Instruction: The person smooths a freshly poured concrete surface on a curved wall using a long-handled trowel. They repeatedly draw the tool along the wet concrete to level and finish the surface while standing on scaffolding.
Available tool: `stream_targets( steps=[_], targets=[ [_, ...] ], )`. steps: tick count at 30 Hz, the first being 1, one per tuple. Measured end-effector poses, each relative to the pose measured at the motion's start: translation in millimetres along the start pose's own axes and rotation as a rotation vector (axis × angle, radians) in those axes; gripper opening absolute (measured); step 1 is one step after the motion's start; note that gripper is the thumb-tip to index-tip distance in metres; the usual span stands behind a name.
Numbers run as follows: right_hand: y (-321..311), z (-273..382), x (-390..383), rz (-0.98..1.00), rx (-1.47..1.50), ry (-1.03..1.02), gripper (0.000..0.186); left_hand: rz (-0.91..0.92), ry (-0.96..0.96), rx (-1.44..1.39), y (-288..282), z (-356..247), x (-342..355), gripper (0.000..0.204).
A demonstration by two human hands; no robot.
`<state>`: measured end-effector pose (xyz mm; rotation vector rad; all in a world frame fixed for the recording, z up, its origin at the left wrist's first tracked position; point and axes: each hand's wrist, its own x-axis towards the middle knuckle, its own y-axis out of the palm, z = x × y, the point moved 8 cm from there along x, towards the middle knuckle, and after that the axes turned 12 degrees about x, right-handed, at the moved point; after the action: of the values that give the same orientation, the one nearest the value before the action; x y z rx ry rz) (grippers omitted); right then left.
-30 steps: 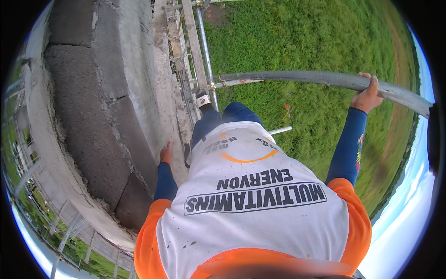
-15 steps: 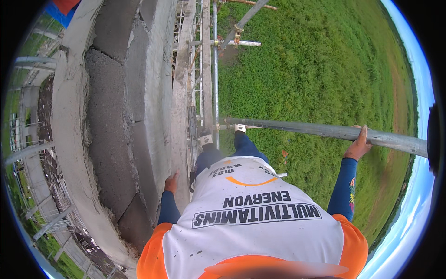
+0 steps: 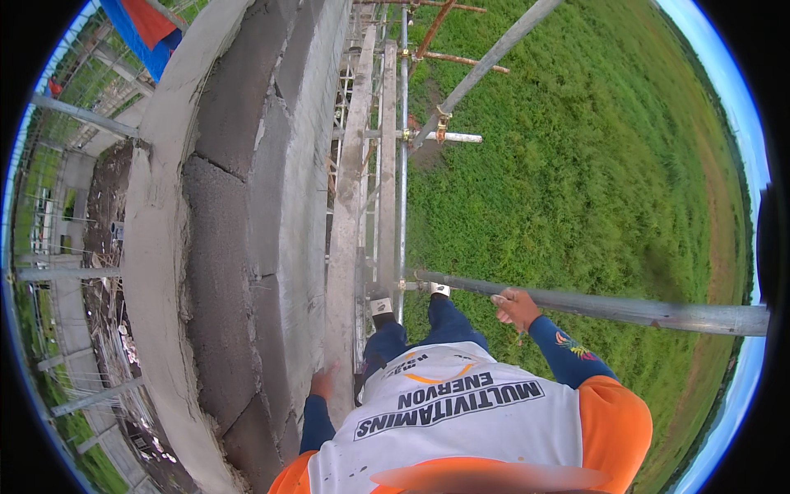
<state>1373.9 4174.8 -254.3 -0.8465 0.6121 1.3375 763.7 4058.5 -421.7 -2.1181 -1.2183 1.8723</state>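
My right hand is in front of the grey metal scaffold pole, its fingers curled in. Whatever the fingers hold, if anything, is hidden, and I cannot tell whether the hand touches the pole. Low beside the smooth grey side of the concrete wall is my left hand, blurred, so its fingers do not show clearly. Along the wall's top runs a dark, rough, cracked mortar surface, next to a paler raised concrete strip. My feet are on the narrow scaffold planks.
A long plank runs between the wall and an upright-looking metal pipe. A slanted pole is joined by a clamp. Green grass lies far below on the right. More scaffolding and concrete beams stand below left.
My right hand has left its grip near the pole's outer end and moved inward to the left, fingers curled. The view has shifted, with wall and pole now lower and further right.
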Motion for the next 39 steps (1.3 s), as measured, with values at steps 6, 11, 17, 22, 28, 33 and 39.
stream_targets(
  steps=[6,11,17,22,28,33,39],
  targets=[
    [251,13,228,0.28,0.286,0.232,0.088,-0.078,-0.107,-0.297,-42,-47,-46,0.066],
    [379,36,282,0.354,0.681,0.38,0.098,-0.136,-0.187,-0.114,-69,-94,-81,0.082],
    [391,43,292,0.176,0.725,0.046,0.091,-0.24,-0.424,0.241,-62,-117,-98,0.092],
    [385,29,272,0.314,0.633,0.258,0.1,-0.222,-0.489,0.244,-44,-113,-107,0.093],
    [397,31,232,0.41,0.88,0.317,0.109,-0.302,-0.509,0.307,-38,-95,-127,0.092],
    [410,32,226,0.493,0.95,0.351,0.109,-0.359,-0.509,0.355,-38,-78,-129,0.093],
    [403,34,243,0.459,0.927,0.352,0.108,-0.363,-0.416,0.21,-27,-69,-99,0.093]
  ],
)
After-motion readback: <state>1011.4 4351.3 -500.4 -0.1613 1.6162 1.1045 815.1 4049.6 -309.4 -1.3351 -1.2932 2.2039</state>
